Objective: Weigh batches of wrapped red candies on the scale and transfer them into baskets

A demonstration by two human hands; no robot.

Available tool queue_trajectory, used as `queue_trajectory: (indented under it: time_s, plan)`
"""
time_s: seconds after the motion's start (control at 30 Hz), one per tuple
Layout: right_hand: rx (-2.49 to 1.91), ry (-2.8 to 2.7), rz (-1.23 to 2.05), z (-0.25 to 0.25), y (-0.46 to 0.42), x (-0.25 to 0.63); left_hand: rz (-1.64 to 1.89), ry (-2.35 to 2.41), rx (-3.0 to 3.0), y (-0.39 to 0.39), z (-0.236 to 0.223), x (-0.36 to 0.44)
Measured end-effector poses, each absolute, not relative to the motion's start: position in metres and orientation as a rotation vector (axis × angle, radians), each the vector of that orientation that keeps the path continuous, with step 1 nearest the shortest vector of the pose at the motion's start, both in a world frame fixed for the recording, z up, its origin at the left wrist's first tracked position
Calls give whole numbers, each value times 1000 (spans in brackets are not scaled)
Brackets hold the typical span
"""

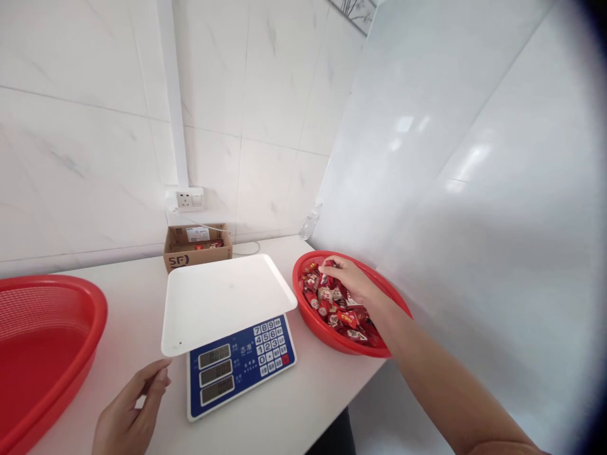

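A: Where are the two hands?

B: Well apart, one on each side of the scale (241, 363). The right hand (339, 277) is down in the right-hand red basket (315, 327), fingers bent over the small wrapped packets (349, 318). Its own fingers hide the contact, so I can't tell whether a packet is gripped.

A: And the left hand (135, 404)?

B: Just beside the near left corner of the white tray (227, 303), over the bench (294, 404). Thumb and fingertips are drawn together, with nothing visible between them.

A: Why this layout, do you think?

B: I'd guess for reach. The scale sits in the middle with its keypad and displays facing the person, the packets are near the right arm, and the tray lies level on top. All three displays seem to read zeros.

A: Now the containers.

B: The right-hand basket holds a heap of packets, mostly red wrappers, some with white or beige patches. It stands at the bench's right side, by the pale panel. The left-hand red basket (97, 316) is cut by the frame; its mesh side and smooth red inside show. Behind the scale, an open cardboard box (208, 254) has a few red and dark packets inside.
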State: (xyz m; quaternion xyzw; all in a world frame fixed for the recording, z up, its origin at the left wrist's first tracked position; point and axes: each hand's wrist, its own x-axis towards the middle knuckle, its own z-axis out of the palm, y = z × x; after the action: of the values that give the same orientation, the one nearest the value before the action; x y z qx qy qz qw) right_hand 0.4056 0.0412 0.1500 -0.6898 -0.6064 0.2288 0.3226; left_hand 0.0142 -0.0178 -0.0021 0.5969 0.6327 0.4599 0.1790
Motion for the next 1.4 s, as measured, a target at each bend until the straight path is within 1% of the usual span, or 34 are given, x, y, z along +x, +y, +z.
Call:
queue_trajectory:
  time_s: [0.13, 0.23, 0.33, 0.47, 0.7, 0.93, 1.07, 1.27, 1.4]
  plan:
    - [-1400, -1372, 1147, 147, 57, 349, 1295, 1704, 1647, -20, 6, 16]
    - [-1290, -1371, 1319, 131, 74, 305, 1326, 1683, 1614, -21, 7, 16]
    - [-1241, -1404, 1370, 115, 90, 270, 1344, 1663, 1576, -22, 9, 15]
    - [-1226, -1404, 1308, 102, 102, 251, 1338, 1661, 1552, -23, 11, 14]
    - [-1315, -1497, 1251, 89, 102, 256, 1322, 1618, 1548, -25, 11, 15]
    - [-1401, -1611, 865, 96, 105, 267, 1327, 1639, 1537, -24, 11, 16]
    - [-1420, -1674, 781, 98, 105, 267, 1310, 1644, 1533, -24, 13, 16]
    - [-1478, -1738, 674, 87, 110, 267, 1281, 1716, 1533, -24, 13, 15]
    - [-1489, -1810, 549, 94, 107, 275, 1212, 1796, 1503, -20, 8, 11]
